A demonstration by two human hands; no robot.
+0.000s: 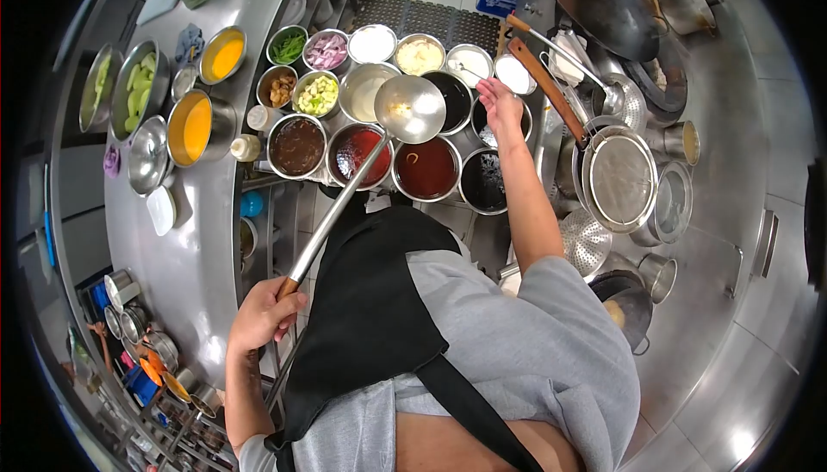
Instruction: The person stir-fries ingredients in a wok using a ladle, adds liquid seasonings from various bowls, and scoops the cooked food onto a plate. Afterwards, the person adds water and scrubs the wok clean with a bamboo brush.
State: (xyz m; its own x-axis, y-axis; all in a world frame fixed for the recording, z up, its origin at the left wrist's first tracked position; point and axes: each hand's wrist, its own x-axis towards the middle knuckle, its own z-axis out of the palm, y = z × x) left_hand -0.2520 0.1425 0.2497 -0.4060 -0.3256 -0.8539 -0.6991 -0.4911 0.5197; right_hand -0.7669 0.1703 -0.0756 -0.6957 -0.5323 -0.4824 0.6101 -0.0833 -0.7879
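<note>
One ladle (411, 108) is gripped by the left hand (269, 310), its cup ahead over metal bowls (426, 199). The right hand (502, 108) is just beside a white-filled bowl (470, 46); whether it grips anything, I cannot tell.

From the person's head, one wide, round-edged camera is facing forward and steeply down, looking over the near apron (362, 300) at close range and taking in the left counter (205, 235), far floor mat (431, 20) and right steel surface (713, 183).

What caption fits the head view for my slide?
Left hand holds a ladle above metal bowls; right hand extends over others.
</note>
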